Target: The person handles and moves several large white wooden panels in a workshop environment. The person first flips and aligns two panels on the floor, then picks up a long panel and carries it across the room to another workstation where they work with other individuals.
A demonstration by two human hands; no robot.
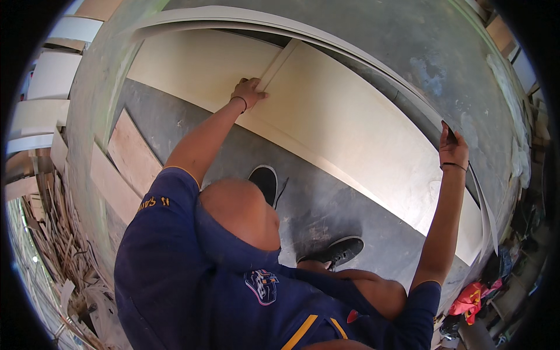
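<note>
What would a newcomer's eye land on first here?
The long cream panel stretching diagonally across the middle, the left hand at its narrow crosspiece. Beyond it, a long pale strip sweeps to the right hand, which grips it. A red bundle stands out at lower right.

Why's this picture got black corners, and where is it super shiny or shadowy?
Head view: the wide fisheye lens blackens the corners and bends edges near the rim; head view: glare whitens the long, flat cream panel toward its lower right; head view: a soft shadow darkens it right of the left hand, and a darker patch shades the smooth grey floor near the black, white-soled shoes.
</note>
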